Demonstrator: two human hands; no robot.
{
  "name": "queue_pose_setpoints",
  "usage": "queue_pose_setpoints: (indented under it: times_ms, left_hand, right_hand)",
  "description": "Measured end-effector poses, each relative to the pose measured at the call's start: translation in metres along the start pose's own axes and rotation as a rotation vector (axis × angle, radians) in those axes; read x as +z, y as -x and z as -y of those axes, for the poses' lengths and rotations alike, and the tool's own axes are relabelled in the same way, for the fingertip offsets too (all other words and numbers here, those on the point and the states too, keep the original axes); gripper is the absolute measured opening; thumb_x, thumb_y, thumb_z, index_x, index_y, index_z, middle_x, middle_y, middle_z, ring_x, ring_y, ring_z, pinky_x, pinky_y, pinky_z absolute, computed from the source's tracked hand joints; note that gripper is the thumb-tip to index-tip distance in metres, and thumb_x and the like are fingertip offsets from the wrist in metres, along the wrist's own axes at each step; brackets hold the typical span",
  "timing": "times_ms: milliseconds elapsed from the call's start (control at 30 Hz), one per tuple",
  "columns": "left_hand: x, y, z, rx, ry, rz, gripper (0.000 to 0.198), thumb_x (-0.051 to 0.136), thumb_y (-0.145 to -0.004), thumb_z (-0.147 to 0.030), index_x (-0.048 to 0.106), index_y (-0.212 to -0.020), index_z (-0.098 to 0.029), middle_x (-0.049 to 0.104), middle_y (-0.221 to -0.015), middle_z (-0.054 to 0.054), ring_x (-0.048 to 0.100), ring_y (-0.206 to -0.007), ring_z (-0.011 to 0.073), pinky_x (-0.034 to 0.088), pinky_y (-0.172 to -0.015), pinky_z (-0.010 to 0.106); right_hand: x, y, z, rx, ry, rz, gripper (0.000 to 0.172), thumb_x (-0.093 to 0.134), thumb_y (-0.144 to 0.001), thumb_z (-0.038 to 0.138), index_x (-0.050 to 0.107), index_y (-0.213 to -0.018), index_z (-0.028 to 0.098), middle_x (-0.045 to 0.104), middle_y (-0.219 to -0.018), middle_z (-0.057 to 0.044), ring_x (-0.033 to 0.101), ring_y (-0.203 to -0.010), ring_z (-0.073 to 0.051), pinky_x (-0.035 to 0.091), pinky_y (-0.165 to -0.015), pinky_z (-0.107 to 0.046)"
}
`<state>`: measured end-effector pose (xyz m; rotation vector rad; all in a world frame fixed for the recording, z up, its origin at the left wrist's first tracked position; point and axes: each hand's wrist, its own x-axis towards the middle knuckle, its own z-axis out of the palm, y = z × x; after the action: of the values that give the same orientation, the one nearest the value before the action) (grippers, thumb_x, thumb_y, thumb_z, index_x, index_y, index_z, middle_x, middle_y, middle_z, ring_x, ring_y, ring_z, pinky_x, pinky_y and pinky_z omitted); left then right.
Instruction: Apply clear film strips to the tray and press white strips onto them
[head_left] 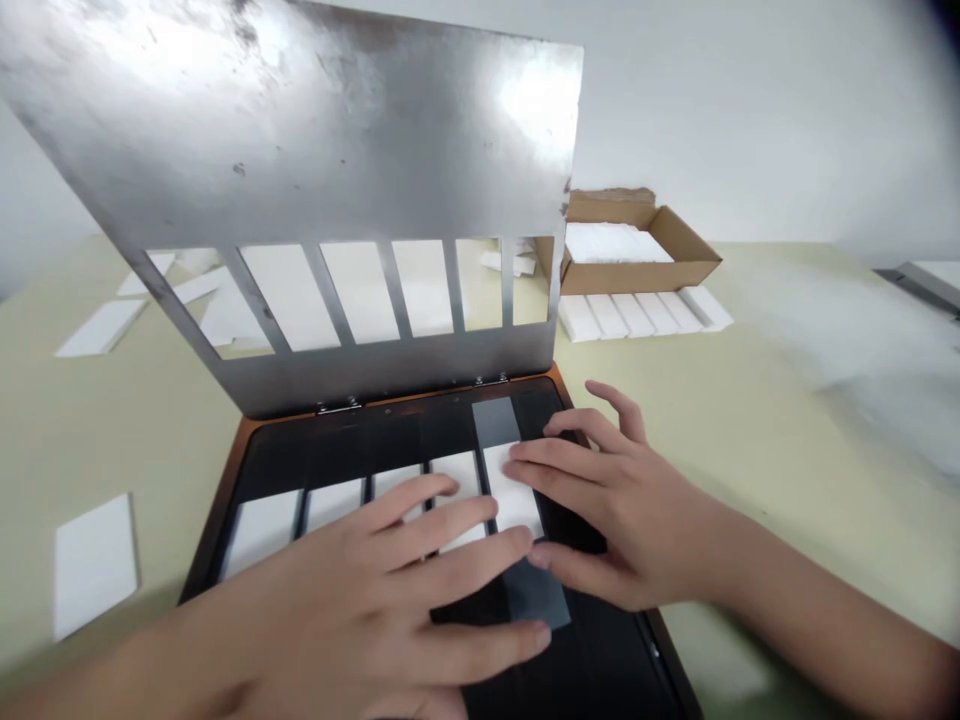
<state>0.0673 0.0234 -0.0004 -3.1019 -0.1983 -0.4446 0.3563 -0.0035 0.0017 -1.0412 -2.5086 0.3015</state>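
Several white rectangular strips lie side by side in a dark, orange-rimmed tray (225,500), in slots below a raised, hinged steel plate (285,130) with long cut-outs. My left hand (360,590) lies flat across the middle strips (457,475), its fingertips touching them. My right hand (607,500) rests on the rightmost strip (514,490), fingers spread over it, thumb near my left fingertips. Neither hand visibly grips a strip. A dark glossy panel (536,590) shows beneath the fingers, and the lower strip ends are hidden by my hands.
A cardboard box (637,270) holding white strips stands at the back right, with a row of strips (637,315) in front of it. Loose white pieces (94,565) lie on the pale green table (112,430) to the left.
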Motion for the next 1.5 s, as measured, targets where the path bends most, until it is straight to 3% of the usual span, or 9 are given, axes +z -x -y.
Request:
queue_pose_setpoints:
  times_ms: [167, 400, 567, 667, 767, 867, 1200, 1333, 1500]
  left_hand:
    - [0.002, 0.0, 0.002, 0.005, -0.002, 0.015, 0.068, 0.056, -0.093, -0.08, 0.06, -0.148, -0.04, 0.054, -0.158, 0.003, 0.044, -0.147, 0.0308, 0.014, -0.129, 0.051]
    - [0.002, 0.0, 0.001, -0.145, -0.03, 0.025, 0.071, 0.054, -0.098, -0.075, 0.055, -0.153, -0.03, 0.045, -0.165, 0.009, 0.043, -0.148, 0.0368, 0.017, -0.126, 0.056]
    - [-0.001, 0.004, 0.0, -0.181, -0.055, -0.015, 0.066, 0.057, -0.103, -0.06, 0.047, -0.159, -0.027, 0.042, -0.165, 0.015, 0.047, -0.141, 0.0397, 0.029, -0.116, 0.059]
    - [-0.003, 0.007, -0.004, -0.026, -0.101, -0.099, 0.047, 0.062, -0.104, -0.051, 0.061, -0.147, -0.034, 0.052, -0.159, 0.004, 0.054, -0.129, 0.03, 0.033, -0.114, 0.052]
    - [-0.003, 0.006, -0.005, 0.088, -0.12, -0.048, 0.041, 0.056, -0.107, -0.053, 0.066, -0.141, -0.031, 0.061, -0.152, -0.005, 0.052, -0.131, 0.0216, 0.031, -0.117, 0.043]
    - [-0.001, 0.001, -0.004, -0.011, -0.067, 0.03, 0.05, 0.05, -0.108, -0.057, 0.062, -0.146, -0.026, 0.062, -0.152, -0.006, 0.052, -0.133, 0.0218, 0.024, -0.12, 0.044]
    - [0.004, -0.001, -0.006, -0.16, 0.017, -0.02, 0.049, 0.061, -0.105, -0.05, 0.061, -0.147, -0.025, 0.062, -0.152, -0.005, 0.057, -0.126, 0.0234, 0.025, -0.117, 0.045]
    - [0.004, -0.003, -0.004, -0.167, 0.024, -0.018, 0.054, 0.061, -0.104, -0.053, 0.061, -0.147, -0.021, 0.063, -0.151, 0.0, 0.058, -0.12, 0.0272, 0.03, -0.107, 0.048]
    - [0.004, -0.004, -0.006, -0.179, 0.022, -0.057, 0.05, 0.06, -0.103, -0.054, 0.068, -0.138, -0.019, 0.068, -0.144, 0.002, 0.061, -0.114, 0.029, 0.034, -0.099, 0.049]
  right_hand:
    - [-0.002, 0.0, -0.002, 0.021, -0.013, 0.038, 0.038, 0.051, -0.106, 0.028, 0.065, -0.14, 0.022, 0.07, -0.138, 0.0, 0.053, -0.124, -0.026, 0.006, -0.128, -0.058]
    - [0.005, 0.0, -0.004, -0.022, -0.008, -0.031, 0.074, 0.072, -0.088, 0.07, 0.062, -0.142, 0.02, 0.071, -0.136, -0.004, 0.054, -0.124, -0.029, 0.006, -0.129, -0.057]
    - [0.008, -0.004, 0.001, 0.059, 0.028, -0.016, 0.051, 0.063, -0.102, 0.044, 0.055, -0.148, 0.023, 0.074, -0.127, -0.002, 0.054, -0.121, -0.025, 0.007, -0.128, -0.057]
    - [0.007, -0.006, 0.001, 0.071, 0.017, -0.026, 0.05, 0.061, -0.102, 0.036, 0.054, -0.15, 0.025, 0.074, -0.122, 0.0, 0.054, -0.119, -0.024, 0.007, -0.128, -0.057]
    - [0.006, -0.008, 0.001, 0.083, 0.021, -0.026, 0.047, 0.061, -0.103, 0.033, 0.055, -0.149, 0.026, 0.074, -0.123, 0.001, 0.053, -0.118, -0.024, 0.006, -0.127, -0.057]
    - [0.006, -0.008, 0.0, 0.089, 0.021, -0.029, 0.044, 0.059, -0.104, 0.03, 0.057, -0.148, 0.027, 0.075, -0.121, 0.001, 0.053, -0.118, -0.023, 0.007, -0.127, -0.056]
    - [0.004, -0.007, -0.001, 0.08, -0.007, -0.022, 0.044, 0.057, -0.102, 0.025, 0.059, -0.146, 0.026, 0.074, -0.123, 0.001, 0.053, -0.119, -0.024, 0.007, -0.127, -0.055]
    - [0.001, -0.007, 0.0, 0.074, -0.04, 0.01, 0.058, 0.066, -0.093, 0.035, 0.056, -0.149, 0.024, 0.073, -0.124, -0.001, 0.052, -0.121, -0.026, 0.003, -0.127, -0.057]
    - [0.004, -0.009, 0.0, 0.092, 0.0, 0.017, 0.062, 0.066, -0.099, 0.059, 0.054, -0.152, 0.028, 0.073, -0.124, -0.001, 0.052, -0.121, -0.026, 0.002, -0.127, -0.056]
